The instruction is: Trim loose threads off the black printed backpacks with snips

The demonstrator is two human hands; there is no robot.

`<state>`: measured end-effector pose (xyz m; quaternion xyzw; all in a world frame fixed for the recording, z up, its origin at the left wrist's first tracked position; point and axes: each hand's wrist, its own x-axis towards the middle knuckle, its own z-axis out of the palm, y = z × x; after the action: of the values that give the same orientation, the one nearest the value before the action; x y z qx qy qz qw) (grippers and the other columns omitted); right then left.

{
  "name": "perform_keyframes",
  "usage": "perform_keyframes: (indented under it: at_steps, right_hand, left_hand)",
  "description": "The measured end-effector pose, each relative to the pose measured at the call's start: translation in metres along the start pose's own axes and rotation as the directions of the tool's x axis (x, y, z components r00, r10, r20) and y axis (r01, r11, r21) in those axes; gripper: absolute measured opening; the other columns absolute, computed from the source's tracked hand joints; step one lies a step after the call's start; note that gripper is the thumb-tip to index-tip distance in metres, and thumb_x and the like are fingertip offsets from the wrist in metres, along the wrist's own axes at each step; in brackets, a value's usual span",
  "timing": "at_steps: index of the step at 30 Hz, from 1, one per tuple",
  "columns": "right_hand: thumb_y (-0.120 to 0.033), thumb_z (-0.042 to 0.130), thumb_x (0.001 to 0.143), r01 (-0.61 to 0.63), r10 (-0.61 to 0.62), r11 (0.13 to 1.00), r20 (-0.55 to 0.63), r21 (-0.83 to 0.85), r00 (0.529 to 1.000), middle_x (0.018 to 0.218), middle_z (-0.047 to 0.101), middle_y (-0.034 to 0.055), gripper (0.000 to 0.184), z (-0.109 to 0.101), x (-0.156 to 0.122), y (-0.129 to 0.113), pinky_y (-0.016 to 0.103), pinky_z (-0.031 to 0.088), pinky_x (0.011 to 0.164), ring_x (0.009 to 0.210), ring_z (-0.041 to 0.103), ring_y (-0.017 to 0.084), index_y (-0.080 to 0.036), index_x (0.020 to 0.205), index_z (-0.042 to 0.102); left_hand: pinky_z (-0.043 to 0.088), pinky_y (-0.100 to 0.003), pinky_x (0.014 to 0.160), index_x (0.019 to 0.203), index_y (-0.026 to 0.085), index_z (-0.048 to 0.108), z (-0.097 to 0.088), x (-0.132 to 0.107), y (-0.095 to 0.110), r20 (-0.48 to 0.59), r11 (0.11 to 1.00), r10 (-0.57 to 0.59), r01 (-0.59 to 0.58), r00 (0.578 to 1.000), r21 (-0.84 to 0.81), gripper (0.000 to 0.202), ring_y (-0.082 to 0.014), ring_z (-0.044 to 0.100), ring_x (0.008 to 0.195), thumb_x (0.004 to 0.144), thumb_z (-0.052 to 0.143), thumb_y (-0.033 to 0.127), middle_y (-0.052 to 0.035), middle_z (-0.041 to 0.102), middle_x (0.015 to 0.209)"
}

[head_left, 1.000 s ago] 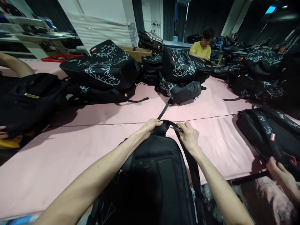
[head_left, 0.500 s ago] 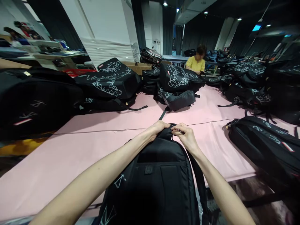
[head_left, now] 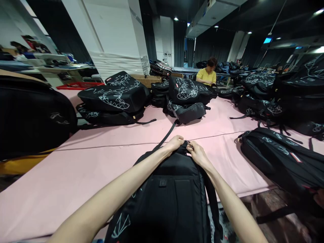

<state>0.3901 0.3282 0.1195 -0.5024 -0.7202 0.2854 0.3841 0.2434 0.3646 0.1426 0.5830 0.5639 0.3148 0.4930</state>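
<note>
A black backpack [head_left: 169,192] with white line drawings lies on the pink table [head_left: 88,162], its top end pointing away from me. My left hand [head_left: 174,142] is closed over the top handle of the backpack. My right hand [head_left: 197,153] pinches a small metal piece, likely a zipper pull, at the same top edge. The two hands almost touch. A black strap [head_left: 165,136] runs from the backpack's top toward the far pile.
Piles of black backpacks [head_left: 116,96] lie at the far side, another backpack [head_left: 280,152] at the right and a big one [head_left: 32,114] at the left. A person in a yellow shirt [head_left: 207,76] sits behind the far pile. Part of another hand [head_left: 319,197] shows at the right edge.
The view has tilted upward, so hands and backpack top sit lower in frame. My hands have drawn closer together at the backpack's top. The big backpack at the left moved nearer.
</note>
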Motion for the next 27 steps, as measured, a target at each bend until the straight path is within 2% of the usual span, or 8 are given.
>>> perform_keyframes:
  at_steps: [3, 7, 12, 15, 18, 20, 22, 27]
  right_hand:
    - [-0.041, 0.046, 0.077, -0.121, 0.117, 0.950, 0.031, 0.289, 0.993, 0.060, 0.044, -0.0035, 0.023, 0.004, 0.001, 0.011, 0.022, 0.034, 0.054, 0.055, 0.042, 0.011, -0.020, 0.070, 0.044]
    - [-0.055, 0.056, 0.067, -0.207, 0.197, 0.780, 0.081, 0.591, 0.977, 0.049, 0.027, -0.0096, 0.037, 0.005, 0.002, 0.021, 0.020, 0.018, 0.042, 0.041, 0.023, 0.006, -0.020, 0.068, 0.042]
    - [-0.056, 0.058, 0.066, -0.224, 0.256, 0.730, 0.045, 0.646, 0.966, 0.043, 0.027, -0.0109, 0.040, 0.004, 0.004, 0.025, 0.020, 0.014, 0.039, 0.036, 0.021, 0.005, -0.021, 0.065, 0.039]
    - [-0.051, 0.053, 0.072, -0.220, 0.262, 0.828, -0.009, 0.516, 0.965, 0.045, 0.039, -0.0074, 0.034, -0.002, 0.000, 0.022, 0.021, 0.023, 0.041, 0.038, 0.033, 0.007, -0.018, 0.067, 0.046]
    - [-0.043, 0.053, 0.075, -0.198, 0.213, 0.970, -0.103, 0.142, 0.972, 0.067, 0.061, 0.0011, 0.027, -0.015, -0.012, 0.016, 0.024, 0.037, 0.055, 0.060, 0.056, 0.015, -0.018, 0.080, 0.058]
    - [-0.042, 0.059, 0.074, -0.234, 0.211, 0.962, -0.156, -0.143, 0.965, 0.086, 0.067, 0.0039, 0.032, -0.024, -0.022, 0.011, 0.028, 0.040, 0.066, 0.079, 0.061, 0.021, -0.021, 0.098, 0.060]
    - [-0.044, 0.060, 0.075, -0.281, 0.237, 0.909, -0.174, -0.308, 0.956, 0.094, 0.068, 0.0049, 0.041, -0.030, -0.031, 0.005, 0.030, 0.040, 0.069, 0.086, 0.062, 0.024, -0.024, 0.110, 0.056]
    - [-0.038, 0.048, 0.086, -0.258, 0.208, 0.881, -0.166, -0.396, 0.964, 0.091, 0.070, 0.0036, 0.026, -0.026, -0.035, -0.001, 0.028, 0.039, 0.068, 0.086, 0.064, 0.022, -0.023, 0.103, 0.061]
  left_hand:
    - [0.041, -0.028, 0.090, 0.103, 0.016, 0.061, 0.003, 0.000, -0.003, 0.015, 0.981, 0.163, -0.164, 0.987, 0.104, 0.032, -0.0156, 0.055, 0.100, 0.074, 0.049, 0.009, -0.0068, 0.061, 0.109]
    - [0.033, -0.033, 0.103, 0.086, 0.016, 0.068, -0.002, -0.001, -0.005, 0.170, 0.864, 0.373, -0.408, 0.912, 0.295, 0.019, -0.0185, 0.051, 0.110, 0.077, 0.051, 0.015, -0.0084, 0.063, 0.105]
    - [0.035, -0.031, 0.101, 0.089, 0.018, 0.071, -0.004, -0.004, -0.004, 0.236, 0.862, 0.374, -0.430, 0.897, 0.268, 0.021, -0.0197, 0.055, 0.108, 0.070, 0.066, 0.027, -0.0072, 0.064, 0.109]
    - [0.040, -0.030, 0.092, 0.076, 0.019, 0.071, 0.000, -0.007, -0.002, 0.149, 0.881, 0.345, -0.374, 0.927, 0.288, 0.013, -0.0199, 0.060, 0.095, 0.067, 0.067, 0.027, -0.0039, 0.068, 0.097]
    - [0.043, -0.030, 0.082, 0.066, 0.018, 0.068, 0.004, -0.009, -0.002, 0.065, 0.910, 0.303, -0.309, 0.951, 0.278, 0.010, -0.0204, 0.061, 0.084, 0.066, 0.064, 0.027, -0.0021, 0.069, 0.086]
    - [0.041, -0.031, 0.081, 0.060, 0.018, 0.066, 0.006, -0.006, -0.003, 0.024, 0.943, 0.258, -0.257, 0.966, 0.213, 0.010, -0.0209, 0.060, 0.083, 0.064, 0.064, 0.026, -0.0023, 0.069, 0.083]
    - [0.041, -0.030, 0.079, 0.056, 0.017, 0.063, 0.007, -0.002, -0.006, -0.005, 0.972, 0.202, -0.200, 0.979, 0.126, 0.010, -0.0206, 0.059, 0.082, 0.062, 0.064, 0.025, -0.0034, 0.068, 0.080]
    - [0.037, -0.026, 0.058, 0.057, 0.014, 0.060, 0.008, 0.005, -0.009, 0.060, 0.995, 0.098, -0.095, 0.993, -0.038, 0.014, -0.0126, 0.050, 0.056, 0.061, 0.062, 0.028, -0.0011, 0.059, 0.059]
